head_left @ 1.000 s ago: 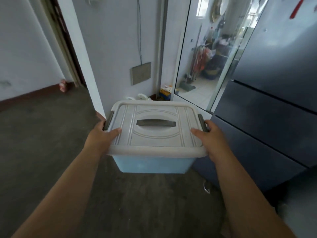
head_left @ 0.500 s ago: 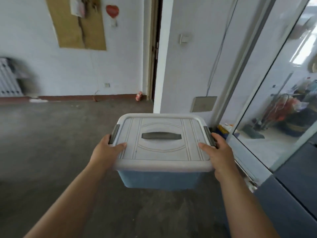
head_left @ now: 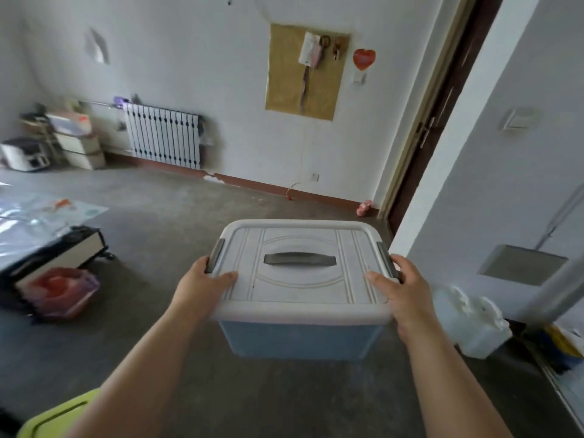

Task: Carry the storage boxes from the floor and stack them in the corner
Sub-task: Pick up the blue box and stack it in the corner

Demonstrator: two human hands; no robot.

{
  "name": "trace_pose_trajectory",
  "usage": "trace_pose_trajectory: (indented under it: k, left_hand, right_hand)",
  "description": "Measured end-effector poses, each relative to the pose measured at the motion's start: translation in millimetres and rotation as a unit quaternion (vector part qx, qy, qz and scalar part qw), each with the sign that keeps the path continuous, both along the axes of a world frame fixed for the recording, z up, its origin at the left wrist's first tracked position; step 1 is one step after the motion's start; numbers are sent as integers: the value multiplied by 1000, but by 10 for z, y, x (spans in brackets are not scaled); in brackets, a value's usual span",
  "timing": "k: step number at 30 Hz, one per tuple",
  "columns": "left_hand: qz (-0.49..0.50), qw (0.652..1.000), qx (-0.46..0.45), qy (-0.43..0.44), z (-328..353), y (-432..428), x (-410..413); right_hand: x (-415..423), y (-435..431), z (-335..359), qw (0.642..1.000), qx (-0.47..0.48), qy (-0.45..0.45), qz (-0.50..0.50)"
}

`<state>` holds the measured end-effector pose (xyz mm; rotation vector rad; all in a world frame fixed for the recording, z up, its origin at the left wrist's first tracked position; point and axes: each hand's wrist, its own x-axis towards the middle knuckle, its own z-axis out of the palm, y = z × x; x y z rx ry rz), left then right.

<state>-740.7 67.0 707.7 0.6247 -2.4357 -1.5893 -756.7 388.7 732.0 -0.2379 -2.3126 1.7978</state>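
Hands, left (head_left: 202, 287) and right (head_left: 403, 290), clasp the storage box (head_left: 300, 336) between them.

1. Radiator (head_left: 164, 139): white, ribbed, mounted low on the far wall (head_left: 205, 74).
2. Tan board (head_left: 286, 86): fixed to the same wall, with small items hanging at its top edge.
3. Red heart ornament (head_left: 364, 58): just right of the board.
4. Dark door (head_left: 439, 128): far right corner, in a cream frame.
5. Light switch (head_left: 520, 118): on the white wall to the right.
6. Grey wall panel (head_left: 521, 264): low on that right wall.
7. White plastic container (head_left: 471, 320): on the floor (head_left: 164, 216) below the panel.
8. Pink-red basket (head_left: 60, 292): on the floor at left, beneath a dark-edged slab (head_left: 60, 251).
9. Cluttered shelving (head_left: 68, 137): far left corner; contents blurred.
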Motion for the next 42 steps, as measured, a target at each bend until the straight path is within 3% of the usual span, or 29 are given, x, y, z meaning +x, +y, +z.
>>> trace_pose_trajectory:
  k: [7, 12, 20, 32, 42]
  left_hand:
    - [57, 998, 23, 5, 33, -1414, -592]
    - [98, 994, 50, 16, -8, -1946, -881]
    - [146, 985, 87, 23, -210, -2322, -1720]
    - [242, 968, 66, 15, -160, -2408, -3743]
    - [331, 937, 106, 31, -375, -3418, -4895]
  right_hand:
    - [-952, -1455, -88, 999, -12, -4, 50]
    - [-1406, -2040, -129, 996, -24, -17, 88]
    - [-2550, -2504, -331, 988, -29, -42, 146]
    - [-5182, -2822, -185, 966, -3, -47, 255]
    - [-6745, -4130, -548, 934, 10, -68, 350]
